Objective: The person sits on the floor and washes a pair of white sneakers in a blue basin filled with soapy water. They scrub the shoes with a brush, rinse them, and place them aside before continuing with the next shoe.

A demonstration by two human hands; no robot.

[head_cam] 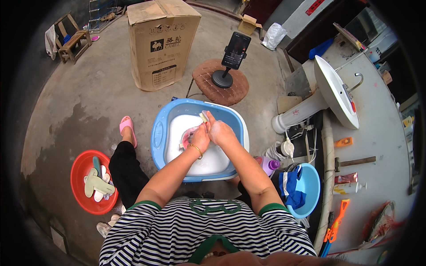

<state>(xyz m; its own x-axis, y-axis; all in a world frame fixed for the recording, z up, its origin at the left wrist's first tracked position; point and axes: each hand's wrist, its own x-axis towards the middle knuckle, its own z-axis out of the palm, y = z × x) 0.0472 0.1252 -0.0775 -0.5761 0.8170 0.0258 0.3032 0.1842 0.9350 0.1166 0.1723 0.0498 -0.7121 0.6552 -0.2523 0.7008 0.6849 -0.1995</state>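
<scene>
A blue plastic tub (159, 146) full of white suds (178, 159) stands on the floor before me. Over it, my left hand (200, 137), with a gold-coloured bangle at the wrist, grips a wet pink item (188, 134) that looks like a shoe. Part of the item is hidden behind my fingers and in the foam. My right hand (220, 132) is closed around a scrub brush (203, 117) with pale bristles, just beyond the left hand. The two hands touch or nearly touch, and foam clings to the right one.
A red basin (75, 179) at left contains insoles (96, 183). At right are a purple-capped bottle (266, 164), a light-blue basin (314, 189) with blue cloth (294, 186), and a pedestal sink (296, 113). Beyond the tub stand a cushioned stool (203, 74) bearing a phone (236, 50), and a cardboard box (159, 63).
</scene>
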